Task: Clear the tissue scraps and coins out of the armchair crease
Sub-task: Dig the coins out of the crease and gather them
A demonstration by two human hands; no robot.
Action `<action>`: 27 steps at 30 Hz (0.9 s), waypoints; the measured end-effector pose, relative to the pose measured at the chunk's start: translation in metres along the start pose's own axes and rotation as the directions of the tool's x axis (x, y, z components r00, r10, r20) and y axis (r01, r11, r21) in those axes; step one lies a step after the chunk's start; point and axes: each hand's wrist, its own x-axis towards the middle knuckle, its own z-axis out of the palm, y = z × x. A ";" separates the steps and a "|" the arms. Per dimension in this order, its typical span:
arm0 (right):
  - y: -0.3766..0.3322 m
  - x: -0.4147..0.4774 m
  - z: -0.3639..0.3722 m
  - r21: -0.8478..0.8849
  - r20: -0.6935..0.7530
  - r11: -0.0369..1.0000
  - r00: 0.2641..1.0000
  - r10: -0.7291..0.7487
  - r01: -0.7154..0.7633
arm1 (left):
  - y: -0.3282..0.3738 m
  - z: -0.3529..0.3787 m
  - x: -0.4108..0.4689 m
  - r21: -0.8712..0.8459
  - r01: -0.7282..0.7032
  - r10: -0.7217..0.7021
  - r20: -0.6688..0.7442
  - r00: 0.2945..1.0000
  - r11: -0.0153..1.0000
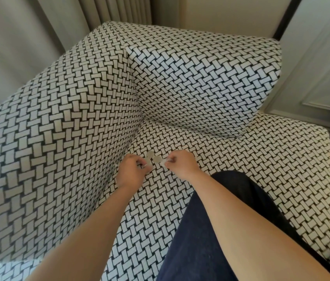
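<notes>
Two coins [153, 156] are lying flat on the armchair [200, 82] seat cushion [241, 159]. They are small, round, dull silver-grey discs, touching edge to edge just to the right of the crease [137, 134] where the seat is meeting the left armrest [58, 118]. What may be a third disc is showing partly under the left hand [132, 169].

The coins are sitting between the two hands, just beyond their fingertips. The left hand's fingers [144, 166] are curling inward right at the nearest disc; whether they are gripping it cannot be told.

The right hand [180, 164] is pinching a tiny white tissue scrap [163, 163] between thumb and fingers [170, 159], just right of the coins. A dark blue trouser leg [210, 230] is resting on the near seat.
</notes>
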 end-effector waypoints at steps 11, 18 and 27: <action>-0.001 0.001 0.003 -0.015 -0.014 1.000 1.000 -0.011 0.011 | 0.004 -0.004 0.008 0.138 -0.053 0.037 0.115 0.993 0.989; -0.002 0.001 0.003 -0.020 -0.007 1.000 1.000 0.004 -0.005 | 0.010 -0.003 0.008 0.319 -0.125 0.092 0.115 0.989 0.939; -0.003 -0.001 0.000 0.000 -0.031 1.000 0.999 0.019 -0.019 | 0.010 0.000 0.010 0.227 -0.132 0.110 0.104 0.988 0.965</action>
